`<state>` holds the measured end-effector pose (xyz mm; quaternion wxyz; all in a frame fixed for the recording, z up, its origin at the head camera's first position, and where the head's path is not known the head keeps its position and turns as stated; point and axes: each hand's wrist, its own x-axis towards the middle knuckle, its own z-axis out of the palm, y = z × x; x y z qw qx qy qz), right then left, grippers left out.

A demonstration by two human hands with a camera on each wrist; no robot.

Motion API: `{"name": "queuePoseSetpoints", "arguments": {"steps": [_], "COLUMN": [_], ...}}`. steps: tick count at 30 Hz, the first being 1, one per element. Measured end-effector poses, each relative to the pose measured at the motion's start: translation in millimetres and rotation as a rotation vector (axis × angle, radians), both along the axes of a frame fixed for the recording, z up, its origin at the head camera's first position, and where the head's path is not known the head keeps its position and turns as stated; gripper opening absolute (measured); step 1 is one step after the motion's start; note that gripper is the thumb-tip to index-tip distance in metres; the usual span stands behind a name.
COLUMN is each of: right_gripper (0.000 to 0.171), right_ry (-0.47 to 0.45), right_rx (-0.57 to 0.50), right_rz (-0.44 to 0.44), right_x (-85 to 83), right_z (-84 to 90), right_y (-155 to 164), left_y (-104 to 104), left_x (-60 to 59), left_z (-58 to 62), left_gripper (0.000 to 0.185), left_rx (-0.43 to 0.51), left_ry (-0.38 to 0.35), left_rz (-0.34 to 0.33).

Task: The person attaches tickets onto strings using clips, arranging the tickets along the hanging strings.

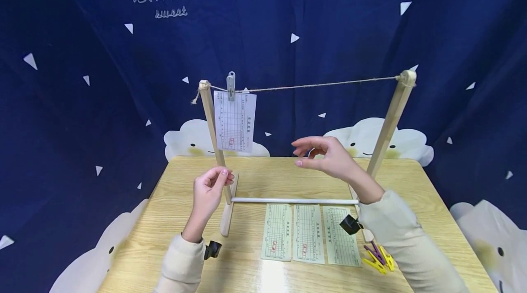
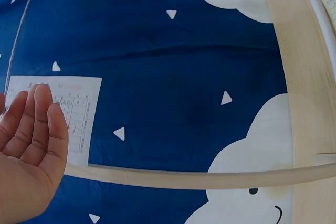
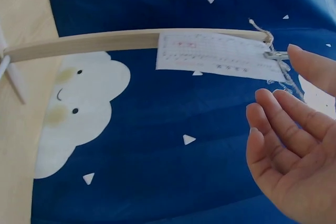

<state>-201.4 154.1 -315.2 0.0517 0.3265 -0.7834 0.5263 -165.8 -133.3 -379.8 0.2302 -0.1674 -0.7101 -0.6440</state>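
Both hands hover empty at frame centre, fingers relaxed: left hand point(image 1: 209, 190) beside the rack's left post point(image 1: 213, 137), right hand point(image 1: 325, 156) below the string point(image 1: 321, 85). One slip point(image 1: 234, 121) hangs pegged upper left, so it stays up unaided; three slips point(image 1: 309, 233) lie on the desk point(image 1: 173, 201).

A rack point(image 1: 306, 200) stands on the tabletop point(image 1: 164, 220), a string point(image 1: 321, 85) running between its two posts. A sheet point(image 1: 234, 121) hangs from the string by a clip point(image 1: 231, 85) near the left post. Three slips point(image 1: 309, 234) lie side by side before the rack's bar, with clothespins point(image 1: 378, 257) to their right.
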Motion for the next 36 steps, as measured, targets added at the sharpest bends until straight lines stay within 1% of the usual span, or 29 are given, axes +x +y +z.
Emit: {"name": "queuePoseSetpoints", "arguments": {"steps": [4, 8, 10, 15, 18, 22, 25, 28, 30, 31, 36], "right_gripper": [0.033, 0.033, 0.032, 0.032, 0.031, 0.029, 0.028, 0.027, 0.027, 0.027, 0.026], "right_ry": [-0.009, -0.039, -0.056, -0.06, -0.048, -0.025, -0.027, -0.052, -0.063, -0.069, -0.087], "right_rx": [0.029, 0.049, 0.056, 0.058, 0.042, 0.018, 0.014, 0.024, 0.032, 0.037, 0.025], "right_rz": [-0.011, -0.025, -0.029, -0.013, 0.003, 0.017, 0.013, 0.002, -0.002, -0.005, -0.003], "right_x": [1.9, 4.7, 6.1, 8.7, 10.3, 12.6, 14.3, 16.1, 17.3, 17.9, 21.6], "right_z": [-10.3, -18.4, -21.7, -30.7, -37.2, -46.1, -52.5, -59.2, -63.8, -66.3, -78.7], "right_y": [6, 14, 17, 25, 29, 36, 42, 48, 53, 55, 65], "left_y": [3, 6, 7, 13, 15, 15, 13, 12, 13, 13, 18], "left_x": [-0.1, 1.2, 2.9, 12.0, 14.6, 10.0, 5.5, 3.8, 3.6, 4.0, 14.3], "left_z": [-4.6, -7.0, -6.2, 3.9, 4.8, -7.7, -19.0, -24.6, -26.0, -25.7, -10.9], "left_gripper": [0.018, 0.017, 0.016, 0.016, 0.016, 0.016, 0.015, 0.014, 0.014, 0.013, 0.011], "left_rx": [-0.012, -0.03, -0.036, -0.068, -0.087, -0.102, -0.119, -0.137, -0.147, -0.154, -0.226], "left_ry": [0.009, -0.005, -0.005, 0.039, 0.053, 0.06, 0.071, 0.084, 0.095, 0.099, 0.102], "left_rz": [-0.029, -0.04, -0.044, -0.05, -0.057, -0.072, -0.073, -0.074, -0.077, -0.08, -0.081]}}
